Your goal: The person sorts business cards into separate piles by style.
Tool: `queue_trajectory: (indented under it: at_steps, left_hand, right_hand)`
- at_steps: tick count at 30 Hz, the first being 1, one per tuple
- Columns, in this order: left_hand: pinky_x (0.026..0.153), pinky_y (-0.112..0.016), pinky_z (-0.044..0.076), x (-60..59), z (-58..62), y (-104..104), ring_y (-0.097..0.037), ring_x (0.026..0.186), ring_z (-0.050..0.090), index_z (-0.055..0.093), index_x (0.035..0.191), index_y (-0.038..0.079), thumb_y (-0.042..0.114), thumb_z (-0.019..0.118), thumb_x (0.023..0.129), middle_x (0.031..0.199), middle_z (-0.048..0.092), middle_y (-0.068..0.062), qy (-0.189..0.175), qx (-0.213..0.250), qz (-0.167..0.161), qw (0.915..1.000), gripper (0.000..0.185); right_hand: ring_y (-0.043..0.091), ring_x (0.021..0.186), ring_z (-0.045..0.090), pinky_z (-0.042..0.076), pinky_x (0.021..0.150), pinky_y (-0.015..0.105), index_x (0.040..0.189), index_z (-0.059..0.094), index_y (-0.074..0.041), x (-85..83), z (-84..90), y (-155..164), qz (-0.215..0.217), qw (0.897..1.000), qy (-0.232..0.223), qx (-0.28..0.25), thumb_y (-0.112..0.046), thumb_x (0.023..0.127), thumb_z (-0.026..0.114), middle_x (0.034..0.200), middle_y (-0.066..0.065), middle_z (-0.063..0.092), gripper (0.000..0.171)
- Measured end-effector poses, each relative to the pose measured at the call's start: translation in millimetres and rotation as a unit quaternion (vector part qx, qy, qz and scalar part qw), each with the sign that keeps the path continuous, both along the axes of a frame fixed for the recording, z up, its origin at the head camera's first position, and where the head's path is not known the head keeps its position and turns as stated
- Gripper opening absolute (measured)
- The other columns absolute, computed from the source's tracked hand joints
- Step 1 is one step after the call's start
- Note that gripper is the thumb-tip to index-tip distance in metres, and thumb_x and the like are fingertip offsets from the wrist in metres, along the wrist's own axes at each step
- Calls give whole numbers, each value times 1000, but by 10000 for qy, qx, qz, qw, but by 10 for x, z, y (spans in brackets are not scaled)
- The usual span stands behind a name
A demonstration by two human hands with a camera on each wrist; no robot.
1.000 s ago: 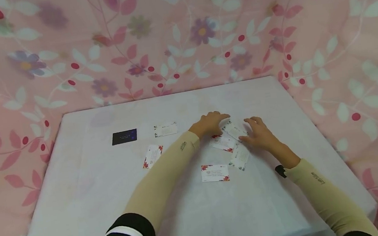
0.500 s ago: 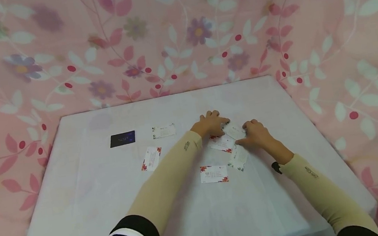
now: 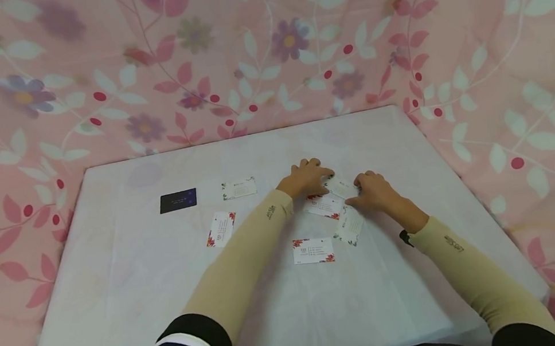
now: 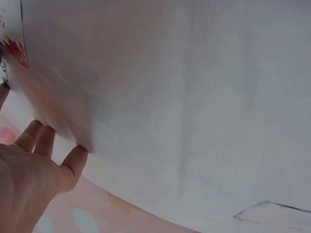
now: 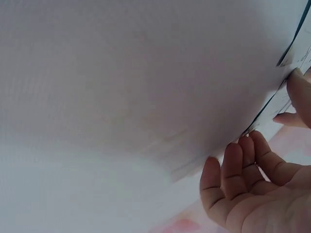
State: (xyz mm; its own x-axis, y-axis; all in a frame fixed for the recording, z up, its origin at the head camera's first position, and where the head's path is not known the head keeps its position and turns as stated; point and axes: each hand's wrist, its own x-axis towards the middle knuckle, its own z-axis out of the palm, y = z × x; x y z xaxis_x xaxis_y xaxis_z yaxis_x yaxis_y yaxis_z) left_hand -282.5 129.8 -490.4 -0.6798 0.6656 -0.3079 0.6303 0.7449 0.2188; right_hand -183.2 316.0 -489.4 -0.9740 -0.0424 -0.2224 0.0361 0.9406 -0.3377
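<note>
Several small printed cards lie on a white-covered table (image 3: pixel 168 302). One white card (image 3: pixel 343 188) lies between my two hands at the middle of the table. My left hand (image 3: pixel 308 178) rests flat with its straight fingers touching that card's left end. My right hand (image 3: pixel 372 191) has its fingers curled, and its thumb and forefinger pinch the card's right edge (image 5: pixel 302 51). In the right wrist view the other fingers (image 5: pixel 243 165) hang loosely. A red-flowered card (image 3: pixel 324 206) lies just under both hands, and its corner (image 4: pixel 10 34) shows in the left wrist view beside my left hand (image 4: pixel 29 184).
More cards lie around: a dark card (image 3: pixel 178 200), a white one (image 3: pixel 239 188), a red-cornered one (image 3: pixel 221 228), one nearer me (image 3: pixel 313 250) and a tilted one (image 3: pixel 350 226). Pink flowered cloth (image 3: pixel 263 53) hangs behind and beside the table.
My right hand, spread open a second ago, has slid left and curled its fingers onto the card between the hands. The left hand has hardly moved.
</note>
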Motion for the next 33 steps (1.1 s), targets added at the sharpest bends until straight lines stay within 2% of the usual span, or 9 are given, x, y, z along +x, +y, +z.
queue_trajectory:
  at_steps: [13, 22, 27, 33]
  left_hand:
    - [112, -55, 28, -18, -32, -30, -32, 141, 28, 42, 148, 41, 52, 61, 93, 159, 28, -5, -78, 20, -107, 9999, 59]
    - [114, -54, 26, -35, -38, -23, -31, 142, 27, 34, 151, 44, 57, 62, 91, 162, 23, -4, -97, -4, -120, 9999, 68]
    - [113, -54, 27, -44, -61, -31, -32, 141, 27, 38, 150, 42, 56, 63, 90, 161, 25, -5, -122, 127, -80, 9998, 66]
    - [114, -54, 26, -35, -41, -62, -33, 142, 27, 39, 150, 39, 55, 61, 92, 161, 26, -5, -188, 357, -80, 9992, 64]
  right_hand:
    - [31, 93, 61, 52, 84, 45, 111, 60, 12, -95, -52, 131, 463, 9983, 47, -341, -40, 78, 82, 104, 23, 64, 65]
    - [29, 89, 58, 51, 82, 43, 110, 59, 10, -123, -55, 183, 473, 9971, 174, -572, -36, 77, 84, 100, 21, 63, 62]
    - [28, 90, 56, 50, 82, 42, 110, 58, 9, -122, -59, 183, 505, 9972, 157, -527, -36, 77, 84, 101, 19, 61, 62]
    - [26, 92, 51, 47, 80, 39, 115, 55, 7, -105, -51, 184, 347, 9982, 53, -485, -37, 80, 81, 104, 18, 56, 62]
